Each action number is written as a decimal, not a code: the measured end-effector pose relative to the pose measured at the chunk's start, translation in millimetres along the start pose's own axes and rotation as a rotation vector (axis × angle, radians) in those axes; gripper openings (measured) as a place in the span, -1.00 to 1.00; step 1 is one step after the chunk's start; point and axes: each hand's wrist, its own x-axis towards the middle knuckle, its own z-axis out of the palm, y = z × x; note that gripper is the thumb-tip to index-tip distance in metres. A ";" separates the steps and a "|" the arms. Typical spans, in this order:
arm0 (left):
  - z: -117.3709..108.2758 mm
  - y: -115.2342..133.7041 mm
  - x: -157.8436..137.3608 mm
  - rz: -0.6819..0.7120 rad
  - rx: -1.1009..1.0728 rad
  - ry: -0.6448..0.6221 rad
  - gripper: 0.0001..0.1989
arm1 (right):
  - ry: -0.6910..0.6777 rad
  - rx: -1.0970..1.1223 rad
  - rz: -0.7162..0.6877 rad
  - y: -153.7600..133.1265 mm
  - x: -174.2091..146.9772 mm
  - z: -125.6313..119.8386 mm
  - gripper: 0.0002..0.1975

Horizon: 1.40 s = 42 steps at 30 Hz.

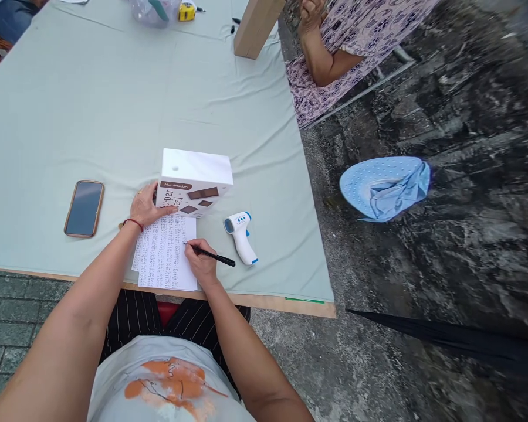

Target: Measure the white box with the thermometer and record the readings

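Observation:
A black pen [217,257] is gripped in my right hand [201,264], its tip on a sheet of paper [167,255] covered with rows of small writing. The sheet lies over another at the table's front edge. My left hand [146,206] holds the lower left side of a white box [198,167] with brown lettering, its thumb across the front. The box stands upright at the top of the sheets. Just right of my right hand lies a white and blue infrared thermometer [241,237]. A phone [84,208] rests face up to the left.
A pale green cloth covers the table [114,105]. Toward the far side are a cardboard post [257,29], a yellow tape measure [186,12] and a plastic bag [155,10]. Another person's arm [323,58] is at the upper right. A blue hat [385,189] lies beyond the right edge.

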 end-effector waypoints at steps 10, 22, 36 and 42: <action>0.5 -1.3 0.1 0.005 -0.013 -0.002 -0.21 | -0.025 -0.048 -0.041 0.2 0.7 -0.3 -0.88; -0.6 0.1 0.0 -0.001 -0.015 -0.006 -0.22 | -0.015 -0.049 -0.039 -0.1 0.8 -0.9 -0.89; -2.3 2.4 -0.8 -0.012 -0.026 -0.008 -0.25 | -0.009 -0.049 -0.025 -1.1 0.7 -1.3 -0.89; -2.2 2.2 -0.9 -0.006 -0.030 -0.001 -0.24 | 0.013 -0.057 -0.021 0.3 0.0 -0.5 -0.90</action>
